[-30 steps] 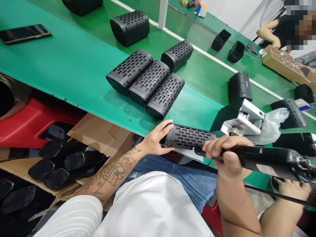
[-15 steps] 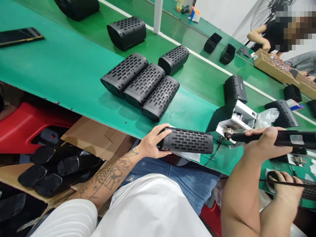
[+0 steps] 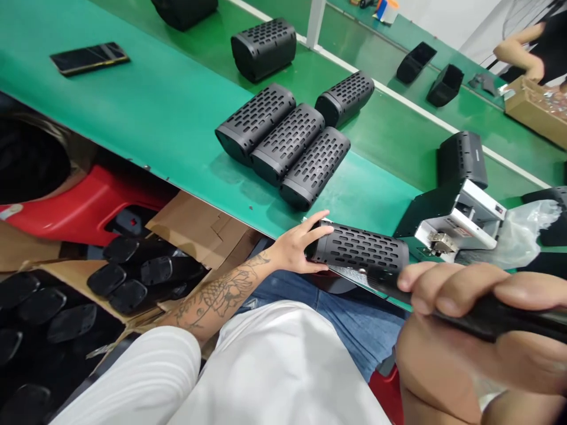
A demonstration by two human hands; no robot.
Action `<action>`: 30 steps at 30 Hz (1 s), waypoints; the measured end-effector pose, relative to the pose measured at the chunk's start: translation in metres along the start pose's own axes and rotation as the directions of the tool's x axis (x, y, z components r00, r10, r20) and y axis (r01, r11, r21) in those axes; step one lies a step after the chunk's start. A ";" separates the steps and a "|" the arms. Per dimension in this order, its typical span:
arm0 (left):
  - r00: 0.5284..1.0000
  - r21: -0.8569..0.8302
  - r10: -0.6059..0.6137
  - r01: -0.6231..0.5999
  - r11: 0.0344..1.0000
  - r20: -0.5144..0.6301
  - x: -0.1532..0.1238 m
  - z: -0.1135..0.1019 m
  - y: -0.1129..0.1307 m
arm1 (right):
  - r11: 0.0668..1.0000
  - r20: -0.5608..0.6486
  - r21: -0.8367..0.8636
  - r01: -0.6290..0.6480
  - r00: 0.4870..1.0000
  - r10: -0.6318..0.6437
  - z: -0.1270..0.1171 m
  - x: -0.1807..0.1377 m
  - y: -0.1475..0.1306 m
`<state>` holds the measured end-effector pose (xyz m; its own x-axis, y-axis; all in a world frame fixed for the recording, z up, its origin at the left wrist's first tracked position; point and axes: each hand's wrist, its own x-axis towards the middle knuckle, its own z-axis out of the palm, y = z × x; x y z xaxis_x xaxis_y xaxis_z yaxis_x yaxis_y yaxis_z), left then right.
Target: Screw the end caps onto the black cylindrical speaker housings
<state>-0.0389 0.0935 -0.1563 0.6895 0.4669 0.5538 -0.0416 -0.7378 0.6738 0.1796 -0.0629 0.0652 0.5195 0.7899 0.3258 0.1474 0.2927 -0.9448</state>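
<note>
My left hand (image 3: 299,248) grips the left end of a black slotted casing (image 3: 361,247) at the table's near edge, with fingers along its top and thumb below. A sheet of clear bubble wrap shows partly under the casing. In my right hand (image 3: 469,295), fingers wrapped round it, is a black electric screwdriver (image 3: 482,319). Its tip, with a small shiny spot, is at the casing's near long side; whether it touches I cannot tell. Just behind stands a screw feeder (image 3: 460,221) with a silver front.
Several like casings (image 3: 287,141) stand grouped on the green table (image 3: 177,112). A phone (image 3: 91,58) lies at left. A clear plastic bag (image 3: 522,227) sits by the feeder. Cartons of black casings (image 3: 128,295) are below, beside a red stool (image 3: 93,200). Across, a person's arm (image 3: 518,50) reaches near a cardboard box (image 3: 538,112).
My right hand has brought the screwdriver from the screw feeder leftward and nearer, to the casing. My left hand still holds the casing's end. The view has shifted left.
</note>
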 end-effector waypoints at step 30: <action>0.995 -0.138 -0.091 0.086 0.987 -0.028 0.003 0.009 -0.002 | 0.942 0.502 0.330 0.067 0.832 -0.235 0.082 0.017 0.052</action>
<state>-0.0300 0.0915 -0.1602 0.6696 0.5458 0.5037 -0.0816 -0.6200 0.7803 0.1272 0.0101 0.0245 -0.0254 0.8590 0.5113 -0.1036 0.5065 -0.8560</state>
